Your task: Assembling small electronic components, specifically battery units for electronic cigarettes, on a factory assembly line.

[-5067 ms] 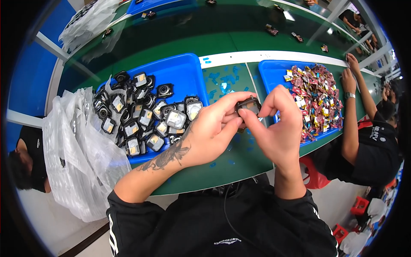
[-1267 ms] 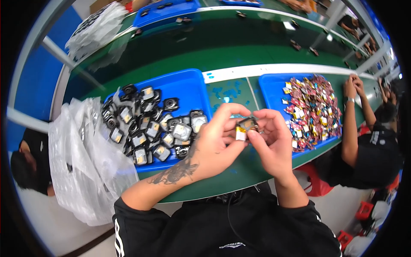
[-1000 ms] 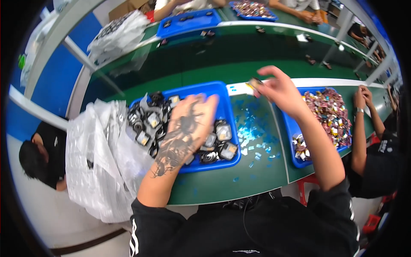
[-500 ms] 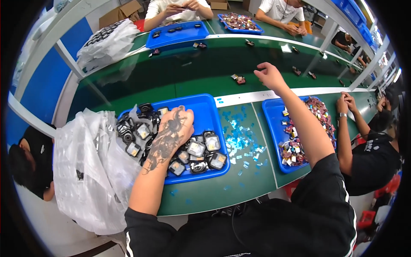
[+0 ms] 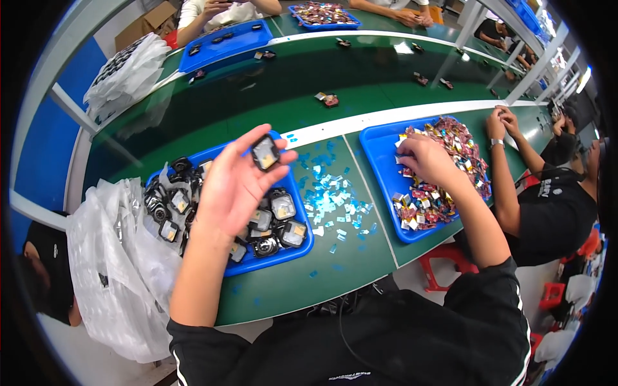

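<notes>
In the head view, the left hand (image 5: 235, 183), palm turned up, holds a black squarish case (image 5: 264, 152) in its fingers, raised over the right side of the left tray (image 5: 308, 238). That blue tray sits toward the left end of the green worktop (image 5: 283, 293), with similar cases (image 5: 283, 206) heaped in it; clear plastic sheeting (image 5: 119, 264) drapes over the worktop's left edge. The right hand (image 5: 432, 161) reaches into the right tray (image 5: 380, 154), also blue, fingers bent down at the left of a heap of small red, white and yellow parts (image 5: 454, 145); whether they grip one I cannot tell. Blue film scraps (image 5: 331, 199) lie between the trays. Beyond the worktop's white far edge, a small red-and-white assembly (image 5: 328, 100) lies on the dark green belt (image 5: 257, 106).
</notes>
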A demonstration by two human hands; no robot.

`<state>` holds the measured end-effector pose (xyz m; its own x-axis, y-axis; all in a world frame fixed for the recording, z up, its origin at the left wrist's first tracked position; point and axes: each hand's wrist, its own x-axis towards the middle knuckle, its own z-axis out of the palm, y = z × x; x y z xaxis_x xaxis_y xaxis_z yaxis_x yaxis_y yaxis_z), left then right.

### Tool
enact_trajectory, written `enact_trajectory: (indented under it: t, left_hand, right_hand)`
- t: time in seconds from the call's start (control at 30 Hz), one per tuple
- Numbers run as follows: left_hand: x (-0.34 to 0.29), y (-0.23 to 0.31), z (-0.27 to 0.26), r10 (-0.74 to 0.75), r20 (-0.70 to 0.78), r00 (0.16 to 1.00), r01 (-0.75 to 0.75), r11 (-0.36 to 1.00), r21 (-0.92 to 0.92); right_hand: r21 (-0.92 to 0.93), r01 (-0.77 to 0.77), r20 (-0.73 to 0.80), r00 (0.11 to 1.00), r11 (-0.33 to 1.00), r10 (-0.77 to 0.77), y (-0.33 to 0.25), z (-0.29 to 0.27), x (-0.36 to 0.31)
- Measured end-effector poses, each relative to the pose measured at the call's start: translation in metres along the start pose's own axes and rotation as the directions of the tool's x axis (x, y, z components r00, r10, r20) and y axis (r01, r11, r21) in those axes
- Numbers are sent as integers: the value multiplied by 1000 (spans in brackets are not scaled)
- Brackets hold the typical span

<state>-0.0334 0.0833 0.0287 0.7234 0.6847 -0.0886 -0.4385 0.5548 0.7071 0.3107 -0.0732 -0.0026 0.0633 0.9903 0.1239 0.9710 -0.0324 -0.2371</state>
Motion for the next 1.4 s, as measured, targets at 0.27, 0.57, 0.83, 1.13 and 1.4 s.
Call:
enact_trajectory:
  t: [0.27, 0.57, 0.83, 1.13, 1.4]
  left_hand:
    - [-24, -16, 38, 34, 60, 998, -51, 947, 318]
    - [-22, -42, 34, 181, 102, 978, -207, 843, 496]
    - [-24, -45, 41, 250, 14, 968, -211, 783, 585]
    - [-16, -41, 29, 91, -48, 995, -60, 890, 452]
    - [-20, -55, 31, -41, 257, 966, -202, 508, 837]
  right_hand:
    - [457, -110, -335, 898, 883, 285, -28, -6, -21]
    - [970, 157, -206, 935, 185, 287, -120, 4, -27]
    - [998, 28, -41, 968, 56, 247, -144, 13, -22]
    - [997, 75, -73, 936, 8, 345, -147, 30, -27]
    - [992, 113, -126, 934, 58, 335, -152, 31, -27]
